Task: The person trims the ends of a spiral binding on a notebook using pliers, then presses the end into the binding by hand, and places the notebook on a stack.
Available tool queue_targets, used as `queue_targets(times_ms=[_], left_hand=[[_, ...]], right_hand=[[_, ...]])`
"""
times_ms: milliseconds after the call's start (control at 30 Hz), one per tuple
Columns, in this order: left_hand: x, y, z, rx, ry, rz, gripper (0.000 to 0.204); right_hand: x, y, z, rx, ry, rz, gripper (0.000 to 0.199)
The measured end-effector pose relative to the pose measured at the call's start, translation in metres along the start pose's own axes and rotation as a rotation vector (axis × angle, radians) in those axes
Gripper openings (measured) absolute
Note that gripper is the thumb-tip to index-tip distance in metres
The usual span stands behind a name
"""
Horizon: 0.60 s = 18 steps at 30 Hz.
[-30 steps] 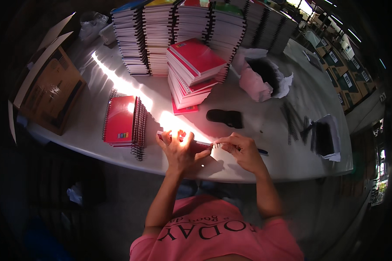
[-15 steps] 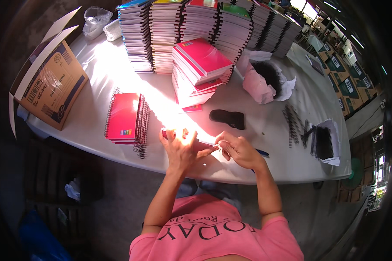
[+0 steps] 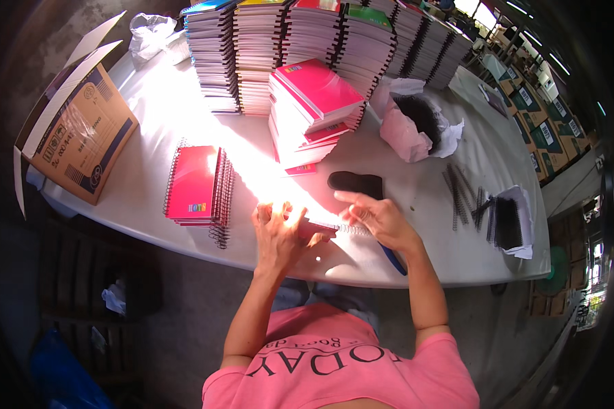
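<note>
My left hand (image 3: 280, 235) grips a small red-covered notebook (image 3: 318, 230) near the table's front edge, its fingers bent over it in bright sunlight. A thin spiral binding coil (image 3: 353, 230) sticks out from the notebook's right end. My right hand (image 3: 382, 219) is just above and beside this coil, index finger stretched out and the other fingers loosely bent, apparently holding nothing. Partly under the right wrist lies a long blue tool or handle (image 3: 393, 259); its kind is hidden. A dark, shoe-sole-shaped piece (image 3: 348, 183) rests just beyond the right hand.
Left of my hands lies a stack of spiral-bound red notebooks (image 3: 192, 178). Loose red notebooks (image 3: 320, 95) are piled ahead, before tall notebook stacks (image 3: 259, 61). An open cardboard box (image 3: 85, 136) stands left. Black coils (image 3: 460, 194) and paper-wrapped coil bundles (image 3: 508, 221) lie right.
My right hand has opened from a pinch at the notebook's end and moved slightly right, exposing the protruding coil. The blue tool has shifted. My left hand stays on the notebook.
</note>
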<state>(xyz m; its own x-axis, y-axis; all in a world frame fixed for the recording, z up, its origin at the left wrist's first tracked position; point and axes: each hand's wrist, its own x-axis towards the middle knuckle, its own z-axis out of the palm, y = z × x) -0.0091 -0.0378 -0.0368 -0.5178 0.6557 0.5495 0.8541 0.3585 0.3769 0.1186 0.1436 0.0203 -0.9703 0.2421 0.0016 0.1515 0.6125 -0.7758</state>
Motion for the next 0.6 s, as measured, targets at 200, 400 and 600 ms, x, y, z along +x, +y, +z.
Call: queue_targets(times_ms=[200, 400, 600], left_hand=[[-0.004, -0.006, 0.004, -0.011, -0.016, 0.057, 0.056], [-0.005, -0.005, -0.001, -0.068, 0.015, 0.024, 0.057], [-0.007, -0.008, -0.001, -0.073, 0.020, 0.068, 0.055]], right_hand=[[0.020, 0.072, -0.003, -0.668, 0.303, -0.209, 0.049], [0.019, 0.043, -0.004, 0.888, 0.162, -0.244, 0.024], [0.018, 0.021, 0.008, 0.567, 0.064, -0.017, 0.019]])
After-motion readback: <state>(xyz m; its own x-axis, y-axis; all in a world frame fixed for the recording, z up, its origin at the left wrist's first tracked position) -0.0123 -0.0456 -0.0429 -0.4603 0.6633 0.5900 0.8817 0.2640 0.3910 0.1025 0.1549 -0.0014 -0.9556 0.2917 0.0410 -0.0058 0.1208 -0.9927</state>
